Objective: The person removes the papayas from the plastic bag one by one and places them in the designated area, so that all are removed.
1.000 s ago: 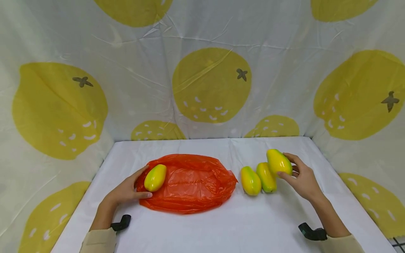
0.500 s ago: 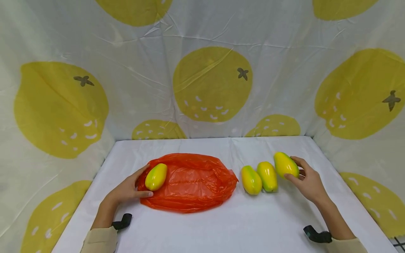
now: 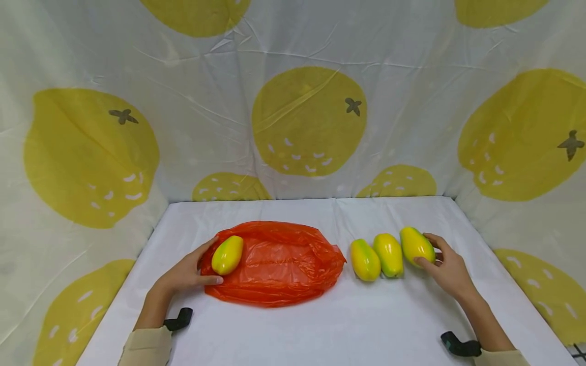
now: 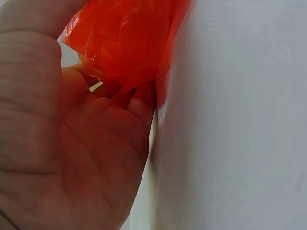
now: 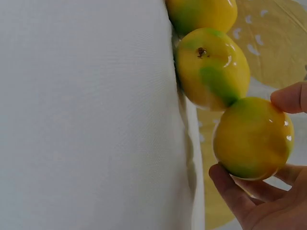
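Note:
My right hand (image 3: 446, 264) grips a glossy yellow-green papaya (image 3: 417, 245), thumb on the near side and fingers on the far side. The right wrist view shows this papaya (image 5: 252, 139) a little above the white tabletop. Two similar papayas, a middle one (image 3: 388, 255) and a left one (image 3: 364, 260), lie side by side just left of it. My left hand (image 3: 185, 274) holds the left end of a spread red plastic bag (image 3: 284, 264). A further papaya (image 3: 227, 255) lies at that end, between thumb and fingers. In the left wrist view the bag (image 4: 129, 43) hides the fingertips.
White cloth covers the table (image 3: 293, 335). A lemon-printed curtain (image 3: 306, 122) stands along the back and both sides. Each wrist wears a black camera mount, the left mount (image 3: 179, 319) and the right mount (image 3: 460, 345).
My right hand has moved right and lower with its papaya, away from the two lying papayas, so the middle one shows fully. My left hand, the bag and its papaya have stayed put.

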Motion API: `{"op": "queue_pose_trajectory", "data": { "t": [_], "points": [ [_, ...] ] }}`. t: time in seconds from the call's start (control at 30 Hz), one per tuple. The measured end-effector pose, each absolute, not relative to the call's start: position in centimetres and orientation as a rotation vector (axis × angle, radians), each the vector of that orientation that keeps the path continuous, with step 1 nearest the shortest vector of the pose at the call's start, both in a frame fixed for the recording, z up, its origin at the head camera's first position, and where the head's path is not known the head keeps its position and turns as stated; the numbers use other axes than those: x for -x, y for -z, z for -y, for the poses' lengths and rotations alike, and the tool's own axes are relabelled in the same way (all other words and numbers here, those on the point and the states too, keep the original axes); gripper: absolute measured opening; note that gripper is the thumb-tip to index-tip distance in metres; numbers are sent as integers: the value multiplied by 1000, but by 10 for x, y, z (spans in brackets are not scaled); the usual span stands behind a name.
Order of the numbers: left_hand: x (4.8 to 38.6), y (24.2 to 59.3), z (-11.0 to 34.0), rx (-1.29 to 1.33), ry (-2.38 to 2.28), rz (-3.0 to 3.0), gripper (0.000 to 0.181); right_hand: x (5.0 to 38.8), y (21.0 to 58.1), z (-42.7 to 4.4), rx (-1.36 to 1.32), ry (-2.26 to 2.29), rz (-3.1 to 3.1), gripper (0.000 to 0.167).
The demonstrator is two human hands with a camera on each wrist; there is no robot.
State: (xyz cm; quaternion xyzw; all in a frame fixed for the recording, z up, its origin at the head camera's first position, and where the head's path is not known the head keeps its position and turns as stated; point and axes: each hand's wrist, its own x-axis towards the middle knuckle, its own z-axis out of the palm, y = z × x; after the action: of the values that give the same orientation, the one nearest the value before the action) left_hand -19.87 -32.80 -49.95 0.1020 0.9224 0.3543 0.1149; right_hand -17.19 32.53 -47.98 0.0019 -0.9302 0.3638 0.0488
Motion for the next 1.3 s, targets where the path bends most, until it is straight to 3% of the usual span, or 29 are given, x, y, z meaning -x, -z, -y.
{"op": "queue_pose_trajectory", "data": {
  "t": [1.3],
  "points": [
    [196,494,326,-294,-1051,-2690,116,174,495,-330,8,-1188,2947,88]
  ]
}}
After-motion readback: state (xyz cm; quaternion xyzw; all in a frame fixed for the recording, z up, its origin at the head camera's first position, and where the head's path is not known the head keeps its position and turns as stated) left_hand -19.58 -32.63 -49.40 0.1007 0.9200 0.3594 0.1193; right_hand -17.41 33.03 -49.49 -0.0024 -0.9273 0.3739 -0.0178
